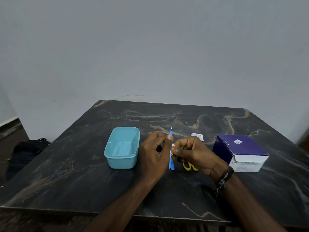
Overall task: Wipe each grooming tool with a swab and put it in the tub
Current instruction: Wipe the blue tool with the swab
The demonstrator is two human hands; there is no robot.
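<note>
Wiping of a blue grooming tool (171, 158) with a white swab (172, 147) at mid-frame.

The tool is pinched near its upper end by the left hand (154, 154), its long axis near upright — metal tip up, blue end low. The swab is clenched against its shaft by the right hand (194, 153). The empty teal tub (122, 148) stands just left of the left hand — the nearer hand for the drop. Yellow-handled scissors (189, 166) lie unwiped on the table under the right hand.
</note>
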